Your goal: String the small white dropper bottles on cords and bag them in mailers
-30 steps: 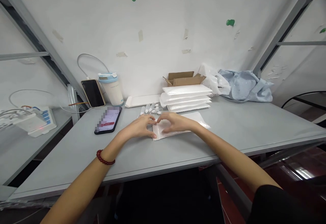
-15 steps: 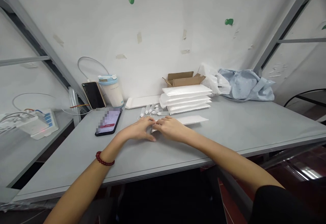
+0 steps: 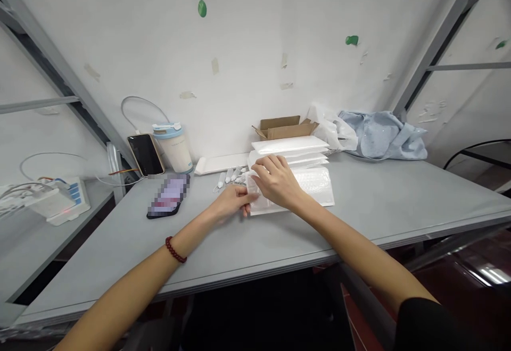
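Observation:
A white bubble mailer (image 3: pixel 317 187) is tilted up off the table, its bubbled face toward me. My left hand (image 3: pixel 233 202) pinches its left end between thumb and fingers. Over the upper left part of the mailer, my right hand (image 3: pixel 274 180) has its fingers curled in at the opening end; its fingertips are partly hidden, and it appears to grip the edge. Behind the mailer stands a stack of white padded mailers (image 3: pixel 293 145). Several small white devices with loops (image 3: pixel 228 175) lie just beyond my left hand.
An open cardboard box (image 3: pixel 285 128), a white plastic bag (image 3: pixel 335 130) and a light blue cloth bag (image 3: pixel 381 137) line the wall. A flat white package (image 3: pixel 219 164), a cup (image 3: pixel 175 149) and two phones, one lying (image 3: pixel 170 195) and one propped (image 3: pixel 146 155), are to the left.
The mailer has gone from lying low to tilted up, showing its bubbled face. My right hand has risen; my left hand has closed on the mailer's left end.

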Tool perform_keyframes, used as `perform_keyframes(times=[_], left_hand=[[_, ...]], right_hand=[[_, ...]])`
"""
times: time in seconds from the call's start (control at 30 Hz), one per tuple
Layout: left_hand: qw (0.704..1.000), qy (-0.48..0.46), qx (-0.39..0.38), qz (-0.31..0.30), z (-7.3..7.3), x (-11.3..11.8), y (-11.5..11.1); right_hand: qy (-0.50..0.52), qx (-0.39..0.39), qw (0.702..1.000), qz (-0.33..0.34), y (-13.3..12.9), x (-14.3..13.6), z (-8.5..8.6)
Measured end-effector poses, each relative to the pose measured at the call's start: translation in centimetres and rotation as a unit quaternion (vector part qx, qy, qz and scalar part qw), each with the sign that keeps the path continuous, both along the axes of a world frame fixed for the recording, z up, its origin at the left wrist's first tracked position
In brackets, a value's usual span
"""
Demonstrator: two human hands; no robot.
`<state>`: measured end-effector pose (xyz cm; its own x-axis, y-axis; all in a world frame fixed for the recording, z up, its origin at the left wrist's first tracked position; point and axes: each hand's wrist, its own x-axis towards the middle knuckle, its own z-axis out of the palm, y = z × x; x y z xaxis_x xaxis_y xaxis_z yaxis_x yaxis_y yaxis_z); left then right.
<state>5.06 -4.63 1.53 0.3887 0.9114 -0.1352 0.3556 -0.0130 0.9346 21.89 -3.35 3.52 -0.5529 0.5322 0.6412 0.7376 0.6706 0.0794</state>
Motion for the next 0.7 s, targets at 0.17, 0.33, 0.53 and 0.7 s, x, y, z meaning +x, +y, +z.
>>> perform_keyframes(times=[0.17,0.33,0.53,0.7], left_hand=[[0.984,-0.079,-0.155,0.035,-0.8,3.1,0.4],[0.983,-0.128,-0.127,0.034,-0.8,6.3,1.9],[0.994,0.004,-0.102,0.041,-0.6,5.6,2.1],[0.973,0.168,0.081,0.134,1.2,-0.7,4.9]], right_hand=[[-0.050,-0.073,0.995,-0.047,0.5,0.1,0.1],[-0.103,-0.165,0.976,-0.098,0.9,0.2,-0.1],[-0.099,-0.178,0.975,-0.090,0.9,0.1,-0.4],[-0.084,-0.180,0.976,-0.093,0.7,0.3,0.1]])
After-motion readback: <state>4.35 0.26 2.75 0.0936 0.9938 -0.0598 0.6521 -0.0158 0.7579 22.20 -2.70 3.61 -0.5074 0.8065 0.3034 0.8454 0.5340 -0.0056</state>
